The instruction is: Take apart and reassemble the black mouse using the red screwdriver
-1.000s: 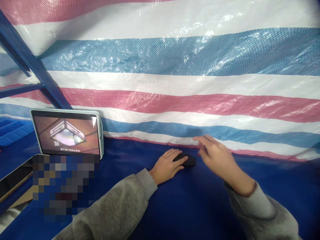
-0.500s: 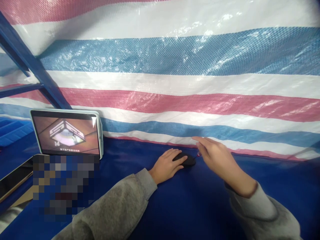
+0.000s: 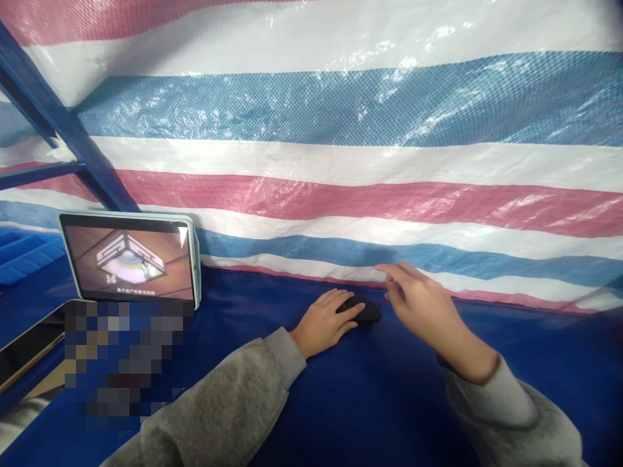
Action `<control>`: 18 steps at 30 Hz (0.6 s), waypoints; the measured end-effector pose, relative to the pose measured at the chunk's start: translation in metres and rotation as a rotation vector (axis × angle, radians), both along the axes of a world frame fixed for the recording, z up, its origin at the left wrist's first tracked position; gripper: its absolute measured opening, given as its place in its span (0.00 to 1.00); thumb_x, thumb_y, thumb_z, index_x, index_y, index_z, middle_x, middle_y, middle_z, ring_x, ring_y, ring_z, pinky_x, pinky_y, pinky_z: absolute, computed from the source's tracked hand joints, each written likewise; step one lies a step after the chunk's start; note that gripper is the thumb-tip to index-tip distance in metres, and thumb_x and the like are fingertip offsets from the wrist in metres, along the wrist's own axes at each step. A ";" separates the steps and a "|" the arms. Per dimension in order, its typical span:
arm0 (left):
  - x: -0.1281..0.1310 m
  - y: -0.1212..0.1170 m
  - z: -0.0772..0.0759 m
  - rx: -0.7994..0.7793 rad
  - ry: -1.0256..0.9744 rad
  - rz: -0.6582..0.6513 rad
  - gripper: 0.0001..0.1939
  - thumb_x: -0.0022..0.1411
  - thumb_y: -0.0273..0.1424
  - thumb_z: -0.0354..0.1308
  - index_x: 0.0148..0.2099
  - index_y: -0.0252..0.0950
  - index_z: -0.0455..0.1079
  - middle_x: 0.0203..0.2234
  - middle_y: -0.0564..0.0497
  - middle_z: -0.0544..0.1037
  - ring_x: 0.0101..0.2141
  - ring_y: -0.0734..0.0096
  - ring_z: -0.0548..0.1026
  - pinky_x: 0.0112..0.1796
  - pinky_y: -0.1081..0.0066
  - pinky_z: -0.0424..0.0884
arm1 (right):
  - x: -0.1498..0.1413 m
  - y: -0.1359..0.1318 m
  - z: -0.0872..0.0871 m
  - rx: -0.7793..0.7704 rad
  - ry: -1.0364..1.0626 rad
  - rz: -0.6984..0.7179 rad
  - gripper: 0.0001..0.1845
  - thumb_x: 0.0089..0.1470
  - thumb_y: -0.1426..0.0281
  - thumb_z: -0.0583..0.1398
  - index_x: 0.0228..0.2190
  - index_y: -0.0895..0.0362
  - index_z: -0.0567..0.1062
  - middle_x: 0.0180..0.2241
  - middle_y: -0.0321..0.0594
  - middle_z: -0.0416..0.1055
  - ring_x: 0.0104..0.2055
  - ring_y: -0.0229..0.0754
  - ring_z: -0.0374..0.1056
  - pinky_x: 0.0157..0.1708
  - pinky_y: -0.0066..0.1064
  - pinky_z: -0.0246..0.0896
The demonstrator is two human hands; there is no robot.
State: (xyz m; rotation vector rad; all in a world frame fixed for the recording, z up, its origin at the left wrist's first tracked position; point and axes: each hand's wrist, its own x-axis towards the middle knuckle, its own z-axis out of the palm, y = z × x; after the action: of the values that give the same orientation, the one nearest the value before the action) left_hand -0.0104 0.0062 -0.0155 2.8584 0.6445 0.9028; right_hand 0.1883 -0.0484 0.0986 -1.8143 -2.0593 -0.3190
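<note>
My left hand [image 3: 324, 321] lies on the dark blue surface [image 3: 370, 395], fingers stretched flat over the left side of a small black rounded object [image 3: 366, 312]. My right hand [image 3: 424, 306] hovers just right of that object, index finger extended toward the striped tarp, the other fingers curled loosely. A tiny red thing [image 3: 386, 299] shows beside its fingertips; I cannot tell whether the fingers hold it. Both arms wear grey sleeves.
A striped red, white and blue tarp [image 3: 341, 149] forms the back wall. A tablet [image 3: 130, 260] with a lit screen stands at the left against blue metal bars [image 3: 58, 123]. A blurred patch and a dark flat device [image 3: 24, 353] lie below it.
My right hand dipped slightly toward the black object and came back up; its fingers shifted a little. My left hand has stayed in place.
</note>
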 end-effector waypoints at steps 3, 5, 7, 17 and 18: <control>0.000 0.000 0.000 -0.001 -0.001 -0.001 0.19 0.72 0.38 0.49 0.62 0.42 0.64 0.58 0.44 0.68 0.59 0.60 0.66 0.60 0.53 0.64 | 0.001 0.000 0.000 0.008 -0.008 -0.015 0.21 0.57 0.75 0.51 0.49 0.55 0.74 0.38 0.40 0.74 0.32 0.42 0.72 0.28 0.32 0.60; 0.000 0.000 0.000 -0.001 0.000 0.000 0.19 0.72 0.38 0.49 0.62 0.42 0.64 0.58 0.44 0.68 0.59 0.60 0.66 0.60 0.53 0.64 | 0.001 0.000 0.000 0.011 0.002 -0.028 0.20 0.59 0.73 0.50 0.49 0.55 0.74 0.38 0.41 0.75 0.32 0.43 0.72 0.28 0.32 0.60; 0.000 0.000 0.001 -0.001 -0.001 0.003 0.19 0.72 0.38 0.49 0.62 0.42 0.65 0.58 0.44 0.69 0.59 0.61 0.66 0.60 0.54 0.63 | 0.001 0.000 0.001 0.007 0.005 -0.030 0.20 0.59 0.73 0.50 0.49 0.54 0.74 0.38 0.40 0.75 0.32 0.43 0.72 0.28 0.33 0.60; 0.000 0.000 0.000 -0.001 0.001 0.002 0.19 0.72 0.38 0.49 0.62 0.42 0.64 0.58 0.44 0.69 0.59 0.60 0.67 0.60 0.53 0.64 | -0.001 0.000 0.000 0.007 0.029 -0.010 0.19 0.57 0.74 0.51 0.47 0.55 0.74 0.36 0.39 0.76 0.31 0.42 0.72 0.28 0.32 0.59; 0.000 0.000 0.000 -0.002 -0.001 0.003 0.19 0.72 0.38 0.50 0.62 0.42 0.64 0.58 0.44 0.69 0.59 0.60 0.67 0.60 0.53 0.64 | -0.001 0.000 0.000 0.009 0.025 -0.009 0.20 0.56 0.75 0.51 0.47 0.55 0.74 0.37 0.40 0.76 0.31 0.42 0.72 0.28 0.32 0.59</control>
State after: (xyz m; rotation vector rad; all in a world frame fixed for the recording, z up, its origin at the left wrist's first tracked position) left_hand -0.0106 0.0060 -0.0157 2.8557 0.6487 0.9039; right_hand 0.1875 -0.0488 0.0986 -1.8130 -2.0305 -0.3065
